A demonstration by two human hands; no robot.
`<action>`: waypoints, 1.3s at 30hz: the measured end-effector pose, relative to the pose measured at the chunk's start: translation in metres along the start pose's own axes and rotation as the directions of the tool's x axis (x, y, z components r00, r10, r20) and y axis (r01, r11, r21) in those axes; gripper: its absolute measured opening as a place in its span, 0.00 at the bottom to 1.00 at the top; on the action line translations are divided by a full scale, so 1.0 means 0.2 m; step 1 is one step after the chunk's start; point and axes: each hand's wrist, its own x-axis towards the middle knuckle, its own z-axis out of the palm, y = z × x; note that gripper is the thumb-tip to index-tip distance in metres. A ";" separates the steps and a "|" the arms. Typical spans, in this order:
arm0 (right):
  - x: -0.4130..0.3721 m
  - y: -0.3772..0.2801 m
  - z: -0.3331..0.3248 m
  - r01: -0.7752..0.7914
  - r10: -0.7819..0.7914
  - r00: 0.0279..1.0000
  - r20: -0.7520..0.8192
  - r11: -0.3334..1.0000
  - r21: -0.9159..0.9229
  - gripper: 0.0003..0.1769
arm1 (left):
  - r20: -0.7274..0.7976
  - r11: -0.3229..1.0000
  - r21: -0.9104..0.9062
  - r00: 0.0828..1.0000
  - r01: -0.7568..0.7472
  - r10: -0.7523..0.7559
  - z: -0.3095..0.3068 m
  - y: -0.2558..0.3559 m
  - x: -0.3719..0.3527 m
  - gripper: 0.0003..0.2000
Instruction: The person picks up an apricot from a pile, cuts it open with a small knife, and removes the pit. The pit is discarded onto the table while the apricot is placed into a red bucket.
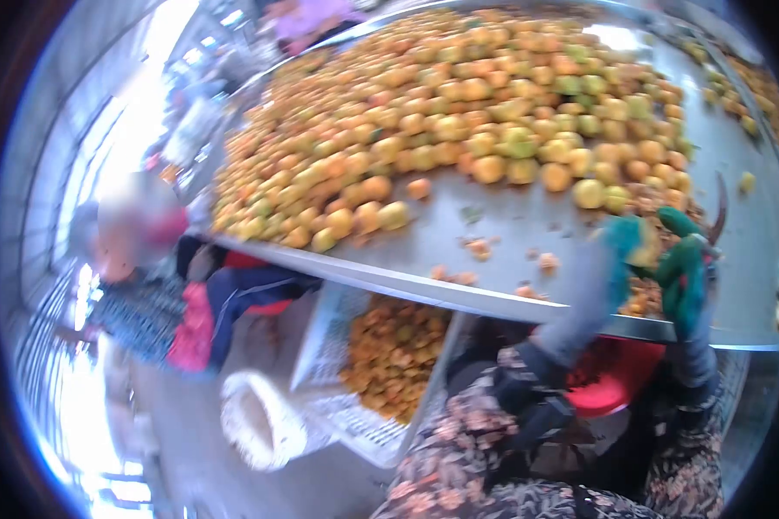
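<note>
A metal table (511,233) bears a large heap of small round orange-yellow fruit (459,95). Over its near right part are both my hands, in green gloves. My left hand (621,251), smeared by motion, is curled at a yellowish fruit (646,249). Beside it my right hand (685,264) is closed on a curved knife (720,208), whose thin dark blade points up and away from me. Cut fruit scraps (640,298) lie below and between the hands.
A white crate (320,337) of orange fruit pieces stands under the table, near a white bucket (264,419). A red basin (614,381) is below my hands. Another person (147,311) is at the left. Loose scraps (479,248) lie on the tabletop.
</note>
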 end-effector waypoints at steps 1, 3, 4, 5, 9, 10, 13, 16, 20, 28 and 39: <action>0.02 0.04 0.03 0.051 -0.070 0.994 -0.081 0.976 -0.213 0.19 | 0.078 0.695 0.651 0.937 -0.306 0.339 0.07 -0.03 -0.02 0.18; 0.00 0.30 -0.21 0.106 -0.135 0.985 -0.104 0.962 -0.250 0.19 | 0.223 0.829 0.558 0.956 0.033 -0.188 0.04 0.25 0.05 0.21; 0.02 0.26 -0.17 -0.011 0.009 0.992 -0.125 1.000 -0.018 0.19 | 0.119 0.893 0.432 0.974 0.124 -0.193 0.03 0.28 0.05 0.21; 0.03 0.30 -0.18 0.101 -0.123 0.987 -0.101 0.975 -0.197 0.20 | 0.011 0.939 0.288 0.980 0.189 -0.201 0.04 0.25 0.06 0.21; 0.07 0.45 -0.29 0.141 -0.153 0.985 -0.078 0.980 -0.139 0.24 | -0.165 0.943 0.279 0.976 0.182 -0.139 0.18 0.10 0.03 0.26; 0.08 0.46 -0.32 0.219 -0.256 0.966 -0.044 0.894 -0.392 0.24 | -0.166 0.957 0.223 0.975 0.184 -0.148 0.21 0.05 0.03 0.25; 0.13 0.53 -0.46 0.148 -0.179 0.983 -0.036 0.894 -0.423 0.26 | -0.325 0.972 0.220 0.946 0.083 -0.007 0.28 -0.15 0.00 0.24; 0.09 0.43 -0.36 0.149 -0.169 0.986 0.002 0.862 -0.485 0.26 | -0.219 0.940 -0.300 0.947 0.162 -0.233 0.28 -0.19 0.05 0.23; 0.03 0.35 -0.17 0.311 -0.321 0.945 0.061 0.826 -0.471 0.23 | -0.152 0.905 -0.412 0.972 0.104 -0.181 0.21 -0.20 0.05 0.17; 0.01 -0.03 0.17 0.531 -0.391 0.829 0.400 0.323 -0.784 0.21 | 0.103 0.629 -0.726 0.948 0.278 -0.301 0.02 0.09 -0.02 0.16; 0.05 0.00 0.18 0.573 -0.468 0.796 0.385 0.375 -0.729 0.23 | 0.082 0.461 -0.870 0.974 0.172 -0.209 0.05 0.03 0.03 0.16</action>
